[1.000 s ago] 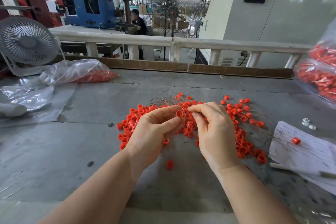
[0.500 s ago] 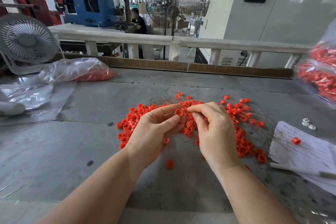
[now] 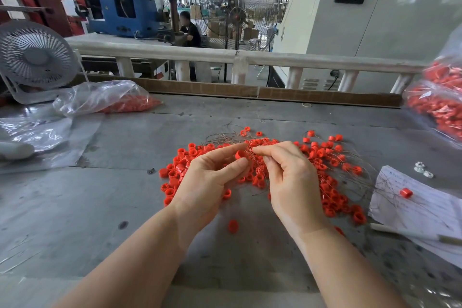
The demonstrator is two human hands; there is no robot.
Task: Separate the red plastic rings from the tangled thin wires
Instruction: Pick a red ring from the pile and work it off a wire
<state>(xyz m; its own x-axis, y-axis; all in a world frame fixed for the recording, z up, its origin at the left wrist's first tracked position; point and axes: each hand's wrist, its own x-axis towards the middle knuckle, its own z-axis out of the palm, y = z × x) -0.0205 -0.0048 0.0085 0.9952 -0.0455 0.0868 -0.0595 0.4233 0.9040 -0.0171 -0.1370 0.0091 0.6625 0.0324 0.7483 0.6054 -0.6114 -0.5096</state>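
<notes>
Your left hand (image 3: 210, 182) pinches one red ring (image 3: 240, 154), its opening facing right; your right hand (image 3: 292, 182) pinches the wires (image 3: 252, 155). Paper (image 3: 420, 207) writing unreadable.

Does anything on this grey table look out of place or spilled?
A few strays: one red plastic ring sits alone on the white handwritten paper sheet, and another lone red ring lies near the wrists, apart from the main red pile.

The left hand (image 3: 207, 182) and right hand (image 3: 292, 182) cover part of the scattered red plastic rings (image 3: 332, 197); the tangled thin brown wires (image 3: 232, 136) seem too fine to trace; the clear plastic bag of red parts (image 3: 437, 107) is cut off at the right edge
</notes>
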